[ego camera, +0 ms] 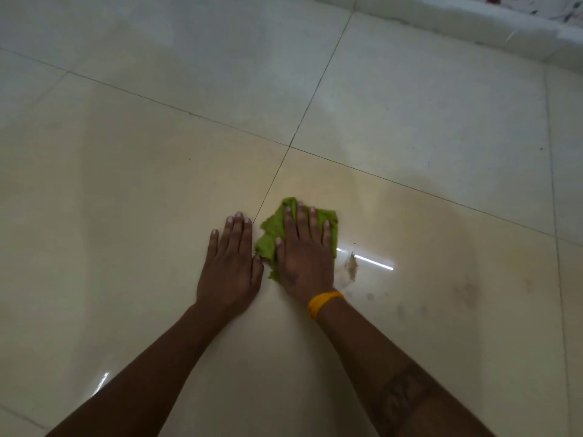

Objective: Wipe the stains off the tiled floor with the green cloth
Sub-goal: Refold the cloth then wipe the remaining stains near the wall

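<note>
A crumpled green cloth (272, 232) lies on the glossy cream tiled floor (126, 171), just right of a grout line. My right hand (304, 250) presses flat on the cloth with straight fingers; a yellow band circles its wrist. Flat on the bare tile to the left of the cloth rests my left hand (232, 260), fingers straight, its thumb touching the cloth's edge. A brown smear stain (351, 269) sits immediately right of my right hand. Fainter grey smudges (463, 291) spread further right on the same tile.
A pale raised ledge or wall base (473, 29) runs across the far right corner, with patterned fabric (549, 7) above it. Dark grout lines (315, 89) cross in front of the cloth. Light glare streaks (372, 261) reflect off the tile.
</note>
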